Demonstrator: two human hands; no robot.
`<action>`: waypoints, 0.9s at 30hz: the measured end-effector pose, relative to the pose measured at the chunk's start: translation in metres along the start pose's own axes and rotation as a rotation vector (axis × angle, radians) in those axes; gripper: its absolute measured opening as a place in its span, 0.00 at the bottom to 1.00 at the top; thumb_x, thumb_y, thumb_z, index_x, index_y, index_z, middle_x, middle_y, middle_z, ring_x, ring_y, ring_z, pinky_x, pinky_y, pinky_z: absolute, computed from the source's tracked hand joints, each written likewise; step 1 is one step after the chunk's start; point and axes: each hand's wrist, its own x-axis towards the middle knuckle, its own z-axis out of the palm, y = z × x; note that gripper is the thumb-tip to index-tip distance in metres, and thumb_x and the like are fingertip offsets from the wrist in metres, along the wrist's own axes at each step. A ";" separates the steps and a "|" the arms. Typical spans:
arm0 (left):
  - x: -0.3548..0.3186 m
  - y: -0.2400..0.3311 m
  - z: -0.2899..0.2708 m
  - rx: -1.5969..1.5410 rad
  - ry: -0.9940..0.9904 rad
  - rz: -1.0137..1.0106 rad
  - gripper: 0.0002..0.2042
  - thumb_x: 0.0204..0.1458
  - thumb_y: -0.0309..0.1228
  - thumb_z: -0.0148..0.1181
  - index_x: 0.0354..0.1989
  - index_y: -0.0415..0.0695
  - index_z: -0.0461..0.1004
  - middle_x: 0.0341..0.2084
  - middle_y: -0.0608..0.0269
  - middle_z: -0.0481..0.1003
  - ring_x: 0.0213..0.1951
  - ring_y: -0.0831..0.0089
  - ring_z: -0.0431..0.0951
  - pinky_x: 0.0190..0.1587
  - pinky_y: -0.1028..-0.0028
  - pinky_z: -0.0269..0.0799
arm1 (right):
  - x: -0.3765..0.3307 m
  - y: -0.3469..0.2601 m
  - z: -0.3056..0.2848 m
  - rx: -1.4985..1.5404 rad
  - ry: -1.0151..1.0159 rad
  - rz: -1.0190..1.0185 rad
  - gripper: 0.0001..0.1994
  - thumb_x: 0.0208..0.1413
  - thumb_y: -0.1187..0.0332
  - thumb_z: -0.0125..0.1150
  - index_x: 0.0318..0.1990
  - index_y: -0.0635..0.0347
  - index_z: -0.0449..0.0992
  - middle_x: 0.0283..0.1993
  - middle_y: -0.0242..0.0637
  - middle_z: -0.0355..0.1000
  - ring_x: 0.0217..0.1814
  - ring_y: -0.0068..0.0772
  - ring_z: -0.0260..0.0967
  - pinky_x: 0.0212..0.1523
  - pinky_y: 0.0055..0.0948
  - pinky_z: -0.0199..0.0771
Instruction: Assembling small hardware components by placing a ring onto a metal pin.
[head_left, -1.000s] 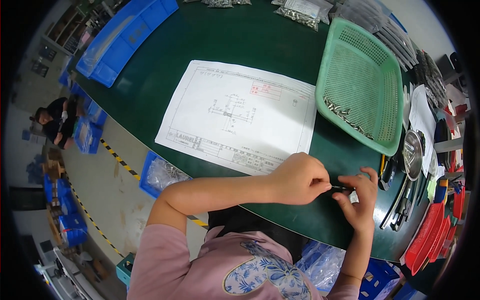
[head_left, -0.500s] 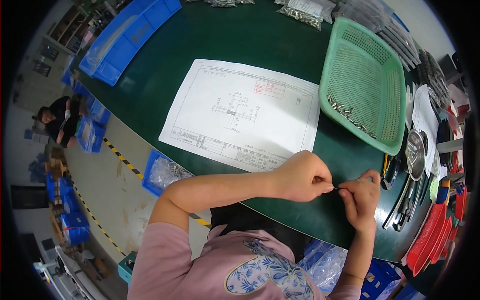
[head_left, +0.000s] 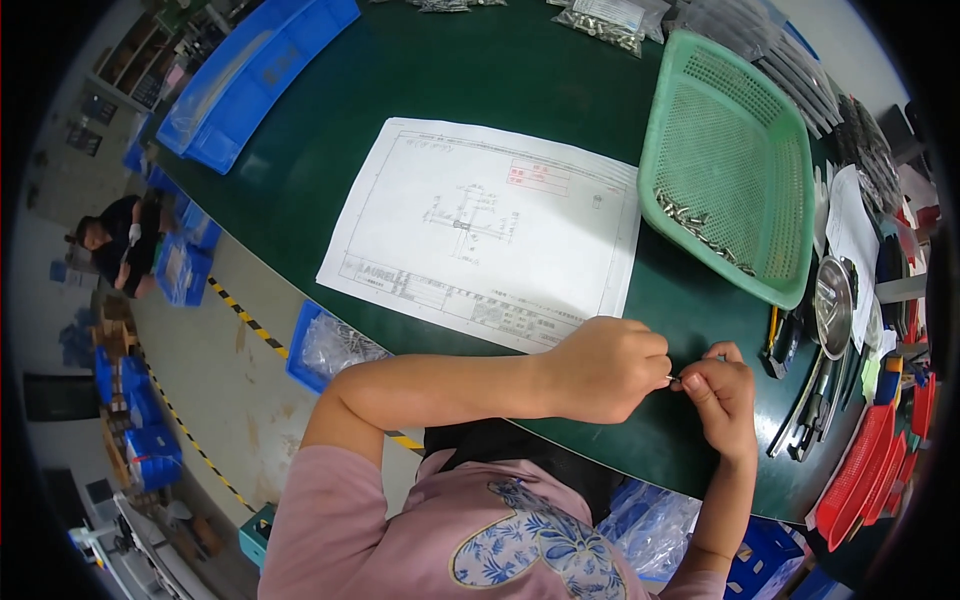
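The drawing sheet (head_left: 485, 235) lies flat on the green worktop (head_left: 420, 80) ahead of me, handy for checking. My left hand (head_left: 605, 368) is curled shut, pinching a tiny metal part (head_left: 674, 379) at its fingertips; my right hand (head_left: 720, 395) meets it, fingers closed on the same piece, just below the green basket (head_left: 735, 165).

Pink short-sleeved top, sleeve ending above left elbow. White patch on chest with blue floral, leafy print. Dark garment below chest at waist. Both forearms bare; left hand (head_left: 605, 368) and right hand (head_left: 722, 398) bare, no gloves, rings or watch visible.
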 end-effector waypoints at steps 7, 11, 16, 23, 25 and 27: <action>0.005 0.001 -0.010 -0.643 -0.242 -0.613 0.04 0.45 0.25 0.57 0.22 0.38 0.74 0.15 0.61 0.70 0.17 0.74 0.70 0.20 0.76 0.64 | 0.006 -0.011 -0.007 -0.213 0.093 -0.232 0.05 0.42 0.68 0.62 0.26 0.56 0.74 0.16 0.27 0.64 0.18 0.29 0.60 0.42 0.36 0.57; 0.006 0.000 -0.010 -0.389 -0.171 -0.420 0.06 0.46 0.25 0.57 0.21 0.36 0.74 0.15 0.62 0.71 0.17 0.79 0.69 0.20 0.78 0.63 | 0.007 -0.007 -0.003 -0.229 0.064 -0.169 0.06 0.40 0.68 0.63 0.27 0.56 0.74 0.14 0.26 0.61 0.17 0.29 0.58 0.41 0.36 0.57; 0.007 0.000 -0.013 -0.683 -0.197 -0.616 0.04 0.44 0.24 0.58 0.22 0.38 0.74 0.16 0.60 0.70 0.17 0.74 0.69 0.19 0.77 0.63 | 0.008 -0.015 -0.008 -0.260 0.103 -0.244 0.03 0.42 0.69 0.61 0.25 0.55 0.74 0.16 0.27 0.64 0.18 0.30 0.60 0.41 0.34 0.57; 0.002 0.000 -0.003 -0.098 0.003 -0.173 0.05 0.40 0.27 0.58 0.18 0.41 0.71 0.15 0.59 0.67 0.19 0.60 0.69 0.22 0.65 0.65 | 0.006 -0.008 -0.003 -0.005 0.061 -0.012 0.03 0.42 0.70 0.61 0.26 0.56 0.75 0.16 0.28 0.65 0.18 0.28 0.61 0.40 0.32 0.56; 0.004 0.000 -0.007 -0.198 -0.055 -0.241 0.04 0.40 0.26 0.59 0.19 0.42 0.71 0.15 0.60 0.66 0.19 0.61 0.68 0.21 0.66 0.64 | 0.011 -0.016 -0.008 -0.236 0.115 -0.154 0.02 0.43 0.70 0.60 0.26 0.57 0.75 0.19 0.30 0.69 0.19 0.28 0.63 0.40 0.31 0.56; 0.003 -0.002 -0.006 -0.300 -0.115 -0.305 0.04 0.40 0.25 0.60 0.21 0.42 0.71 0.15 0.62 0.64 0.19 0.62 0.68 0.20 0.68 0.63 | 0.008 -0.017 -0.006 -0.173 0.101 -0.123 0.03 0.44 0.70 0.60 0.26 0.57 0.75 0.19 0.30 0.69 0.19 0.29 0.62 0.40 0.31 0.56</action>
